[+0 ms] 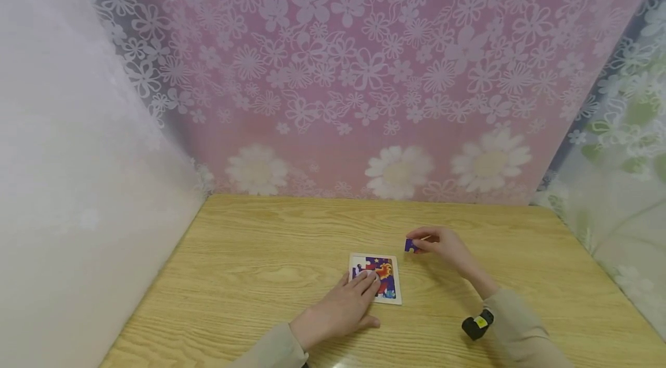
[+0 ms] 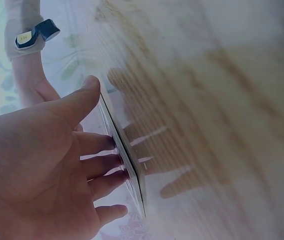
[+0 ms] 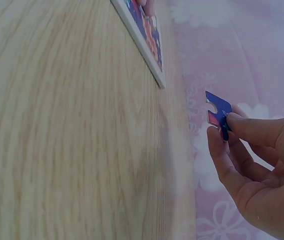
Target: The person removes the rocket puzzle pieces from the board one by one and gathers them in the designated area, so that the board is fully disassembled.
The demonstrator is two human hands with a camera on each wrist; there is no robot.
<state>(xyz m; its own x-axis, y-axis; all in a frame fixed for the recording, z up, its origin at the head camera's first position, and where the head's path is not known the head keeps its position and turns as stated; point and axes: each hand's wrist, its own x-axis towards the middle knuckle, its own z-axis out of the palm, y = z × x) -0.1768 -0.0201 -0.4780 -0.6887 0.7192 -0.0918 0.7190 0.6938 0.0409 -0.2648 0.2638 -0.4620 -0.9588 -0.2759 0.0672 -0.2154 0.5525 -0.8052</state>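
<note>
A jigsaw puzzle in a white-framed tray lies on the table, with a purple, red and orange picture and a white gap at its upper left. On the puzzle rest the fairly straight fingertips of my left hand, covering its lower left part; the left wrist view shows the palm and thumb beside the tray edge. To the right of the tray and above the table, my right hand pinches a dark blue puzzle piece with a red patch between thumb and fingers.
The wood-grain table spreads around the tray. Behind it stands a pink flowered curtain, with a pale panel on the left and a flowered one on the right. A black wrist device sits at the right sleeve.
</note>
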